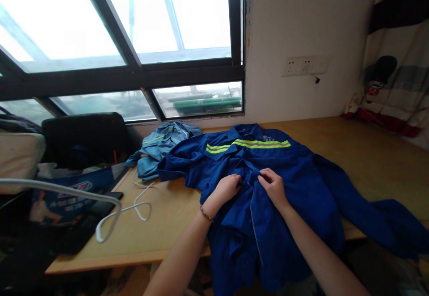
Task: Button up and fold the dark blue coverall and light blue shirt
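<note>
A dark blue work jacket (295, 188) with a yellow and grey reflective stripe across the chest lies spread on the wooden table, its lower part hanging over the front edge. My left hand (228, 186) is closed on the fabric at the left side of the front opening. On the other side of the opening, my right hand (272, 185) pinches the jacket's front edge between thumb and fingers. The collar points toward the wall. Whether a button lies under my fingertips is hidden.
A crumpled lighter blue garment (167, 141) lies behind the left sleeve. A white cable (142, 204) loops over the table (161, 224) at left. Beyond are a black chair back (85, 137), a window, a wall socket panel (304, 65) and a patterned curtain (395, 63).
</note>
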`<state>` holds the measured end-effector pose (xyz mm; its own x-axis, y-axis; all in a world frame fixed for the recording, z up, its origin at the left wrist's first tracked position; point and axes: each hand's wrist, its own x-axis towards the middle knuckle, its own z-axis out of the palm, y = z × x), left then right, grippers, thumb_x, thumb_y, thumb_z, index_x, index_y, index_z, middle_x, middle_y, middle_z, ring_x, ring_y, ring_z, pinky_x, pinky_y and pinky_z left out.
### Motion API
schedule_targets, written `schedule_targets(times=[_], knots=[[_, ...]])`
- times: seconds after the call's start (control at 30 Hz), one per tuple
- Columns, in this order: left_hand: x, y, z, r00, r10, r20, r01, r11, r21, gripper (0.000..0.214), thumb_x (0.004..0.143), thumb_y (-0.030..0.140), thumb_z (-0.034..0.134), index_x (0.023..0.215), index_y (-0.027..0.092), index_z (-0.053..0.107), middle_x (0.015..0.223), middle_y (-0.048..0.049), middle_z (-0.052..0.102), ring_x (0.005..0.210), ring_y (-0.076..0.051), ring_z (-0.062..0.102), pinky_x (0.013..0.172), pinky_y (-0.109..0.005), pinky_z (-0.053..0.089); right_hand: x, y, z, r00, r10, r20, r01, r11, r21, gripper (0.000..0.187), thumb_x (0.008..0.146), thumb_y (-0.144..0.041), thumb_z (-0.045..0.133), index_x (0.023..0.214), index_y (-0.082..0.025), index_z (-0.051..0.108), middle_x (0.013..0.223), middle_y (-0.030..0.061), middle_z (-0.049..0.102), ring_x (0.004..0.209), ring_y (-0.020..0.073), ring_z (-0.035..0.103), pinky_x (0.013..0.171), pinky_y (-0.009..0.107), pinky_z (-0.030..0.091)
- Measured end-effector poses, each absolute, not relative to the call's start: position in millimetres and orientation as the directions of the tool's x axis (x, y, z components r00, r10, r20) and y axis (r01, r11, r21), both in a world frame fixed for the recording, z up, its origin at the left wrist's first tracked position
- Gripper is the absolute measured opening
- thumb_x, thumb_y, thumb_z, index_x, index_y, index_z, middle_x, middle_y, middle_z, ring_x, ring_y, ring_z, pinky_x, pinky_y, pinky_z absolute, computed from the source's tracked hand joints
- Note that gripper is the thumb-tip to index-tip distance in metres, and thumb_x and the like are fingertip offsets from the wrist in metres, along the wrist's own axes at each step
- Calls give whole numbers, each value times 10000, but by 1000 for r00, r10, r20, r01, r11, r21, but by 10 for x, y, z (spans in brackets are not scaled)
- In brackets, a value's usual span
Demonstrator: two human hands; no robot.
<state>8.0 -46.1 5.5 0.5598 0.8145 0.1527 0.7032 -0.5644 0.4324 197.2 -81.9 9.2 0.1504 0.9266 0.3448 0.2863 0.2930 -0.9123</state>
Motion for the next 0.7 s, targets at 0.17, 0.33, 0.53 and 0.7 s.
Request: schedule_targets(times=[0.17, 0.33, 0.53, 0.7], knots=[[109, -430, -44, 350, 924, 154, 703, -368, 609, 103, 628, 199, 655, 668, 185, 561, 615, -45, 575, 603, -184, 553, 598, -268, 396, 1937, -876, 111, -311, 950, -27, -36, -40, -999, 187, 661, -344, 615, 719, -167, 589, 660, -8, 606, 581, 127, 543, 558, 231, 423], [-19, -393, 130, 397, 895, -203, 403, 29, 915, 266, 664, 368, 634, 548, 156, 522, 435, -4, 514, 379, -100, 460, 394, -195, 336, 1857, -848, -74, -462, 878, -126, 145, -66, -987, 193, 576, -287, 673, 702, -143, 640, 645, -3, 635, 576, 129, 555, 542, 224, 418], [-364, -348, 528, 409, 902, -134, -554, 363, 750, 147, 787, 289, 539, 792, 143, 555, 415, 80, 437, 276, 11, 320, 298, -70, 253, 1769, -759, -295, -411, 907, -88, 342, 64, -937, 193, 613, -215, 584, 742, -134, 703, 703, 45, 668, 644, 174, 598, 594, 257, 437], [-149, -407, 446, 419, 895, -153, -659, 415, 627, 86, 813, 220, 513, 824, 139, 537, 500, 40, 529, 364, -8, 468, 364, -56, 370, 1803, -792, -202, -443, 885, -147, 206, -59, -977, 157, 603, -219, 603, 710, -154, 698, 618, 16, 645, 518, 129, 544, 500, 228, 394]])
